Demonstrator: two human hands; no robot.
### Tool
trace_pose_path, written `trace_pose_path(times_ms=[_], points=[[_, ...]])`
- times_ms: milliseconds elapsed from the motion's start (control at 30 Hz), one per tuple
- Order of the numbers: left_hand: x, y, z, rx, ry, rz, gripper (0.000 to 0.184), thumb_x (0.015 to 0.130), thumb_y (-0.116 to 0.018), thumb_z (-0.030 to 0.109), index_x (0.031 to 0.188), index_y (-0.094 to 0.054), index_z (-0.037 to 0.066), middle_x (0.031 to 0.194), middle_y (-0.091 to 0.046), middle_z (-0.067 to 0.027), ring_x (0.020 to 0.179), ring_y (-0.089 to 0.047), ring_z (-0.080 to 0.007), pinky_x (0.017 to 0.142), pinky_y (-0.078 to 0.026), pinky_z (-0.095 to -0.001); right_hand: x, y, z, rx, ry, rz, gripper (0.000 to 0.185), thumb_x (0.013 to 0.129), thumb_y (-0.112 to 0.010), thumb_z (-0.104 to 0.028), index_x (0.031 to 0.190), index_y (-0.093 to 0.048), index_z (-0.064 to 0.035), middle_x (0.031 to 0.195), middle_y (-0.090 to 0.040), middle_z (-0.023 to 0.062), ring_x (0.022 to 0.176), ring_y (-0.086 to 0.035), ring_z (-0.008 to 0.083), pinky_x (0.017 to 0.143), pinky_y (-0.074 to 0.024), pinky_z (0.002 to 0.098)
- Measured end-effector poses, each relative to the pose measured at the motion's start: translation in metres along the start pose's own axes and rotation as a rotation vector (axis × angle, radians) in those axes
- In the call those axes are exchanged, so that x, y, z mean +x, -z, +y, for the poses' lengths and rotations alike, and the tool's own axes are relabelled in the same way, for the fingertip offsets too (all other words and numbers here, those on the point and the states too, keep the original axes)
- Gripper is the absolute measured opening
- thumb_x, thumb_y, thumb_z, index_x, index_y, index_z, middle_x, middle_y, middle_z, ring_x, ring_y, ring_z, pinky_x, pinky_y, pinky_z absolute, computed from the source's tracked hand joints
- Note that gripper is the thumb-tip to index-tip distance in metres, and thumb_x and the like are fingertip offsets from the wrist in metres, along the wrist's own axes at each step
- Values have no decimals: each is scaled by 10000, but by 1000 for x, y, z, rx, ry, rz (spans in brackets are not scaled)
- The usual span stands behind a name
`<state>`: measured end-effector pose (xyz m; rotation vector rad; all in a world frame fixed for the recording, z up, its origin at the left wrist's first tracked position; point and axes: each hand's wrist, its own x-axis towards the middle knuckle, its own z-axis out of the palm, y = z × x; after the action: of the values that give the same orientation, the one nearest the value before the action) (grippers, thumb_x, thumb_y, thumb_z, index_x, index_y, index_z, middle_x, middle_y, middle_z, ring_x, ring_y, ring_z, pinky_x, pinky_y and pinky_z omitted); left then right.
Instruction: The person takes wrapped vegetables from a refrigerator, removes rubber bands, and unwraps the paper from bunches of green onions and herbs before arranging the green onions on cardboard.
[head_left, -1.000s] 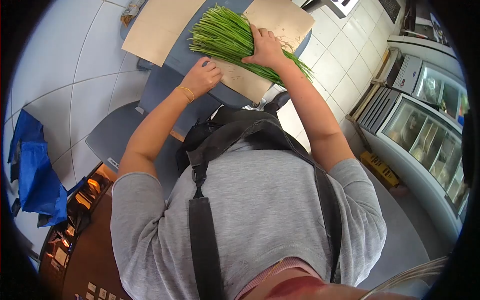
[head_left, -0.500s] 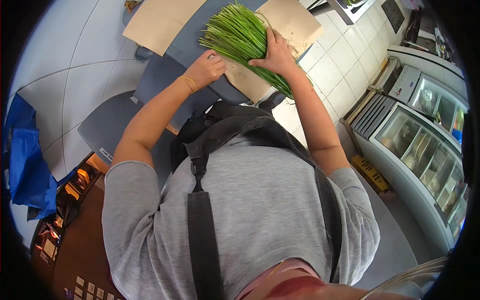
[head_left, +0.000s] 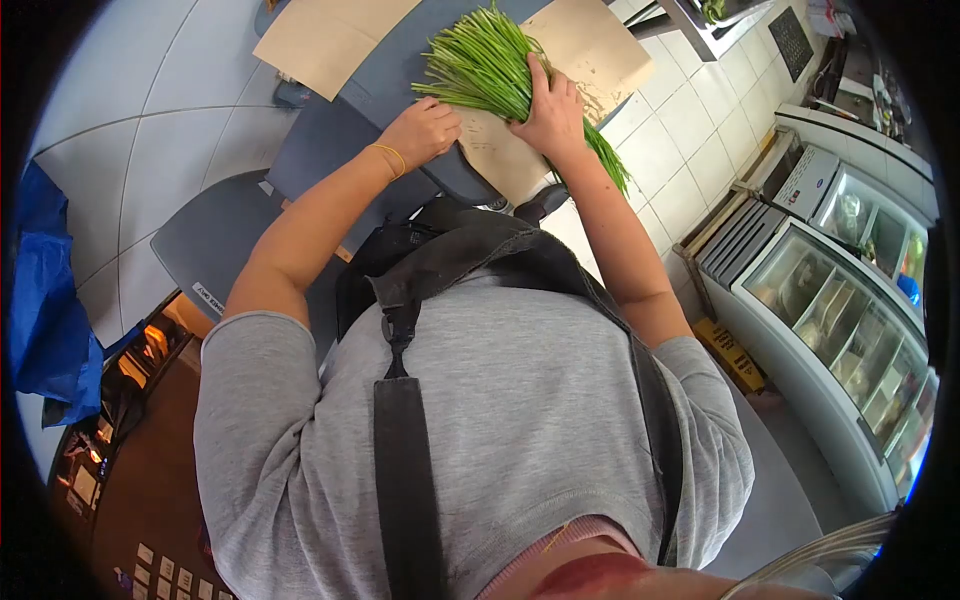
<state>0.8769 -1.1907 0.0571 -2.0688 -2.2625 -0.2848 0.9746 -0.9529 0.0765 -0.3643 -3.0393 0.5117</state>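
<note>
A thick bunch of thin green stalks lies on brown paper on the grey table, its cut-looking ends fanned toward the upper left and its thinner ends trailing to the lower right. My right hand grips the bunch from above, thumb on the near side and fingers over the far side. At the near left edge of the stalks is my left hand, its fingers curled in and a yellow band around the wrist. What the left fingers pinch, if anything, is hidden.
Another brown sheet lies at the table's left. A grey chair stands left of me, and a blue bag is farther left. Glass-topped fridges and a yellow box stand on the right.
The bunch has turned under my right hand, its trailing ends swinging right and away from me. My left hand has shifted slightly right and stays curled.
</note>
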Motion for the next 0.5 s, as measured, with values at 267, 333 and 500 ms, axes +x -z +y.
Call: trace_pose_path(times_ms=[267,333,500], points=[[-3,9,-3,-46,-32,-29,199,756,-737,170,913,-631,109,923,-564,-15,947,-579,-186,905,-463,-334,-13,10,2,14,61,87,1201,621,-882,-457,1572,-244,-98,1523,-301,300,1396,-313,484,1097,-291,638],[-8,18,-5,-90,-59,37,222,762,-733,171,952,-637,106,937,-567,-18,940,-581,-188,899,-462,-334,-12,11,-2,-9,117,125,1194,649,-860,-504,1576,-235,-84,1570,-241,299,1441,-239,501,1110,-238,684],[-13,9,-9,-61,-129,55,217,753,-712,173,946,-647,101,911,-569,-14,914,-584,-185,891,-464,-337,-29,-6,-17,-70,239,59,1105,745,-767,-572,1579,-239,-75,1625,-165,269,1495,-133,494,1125,-150,725]])
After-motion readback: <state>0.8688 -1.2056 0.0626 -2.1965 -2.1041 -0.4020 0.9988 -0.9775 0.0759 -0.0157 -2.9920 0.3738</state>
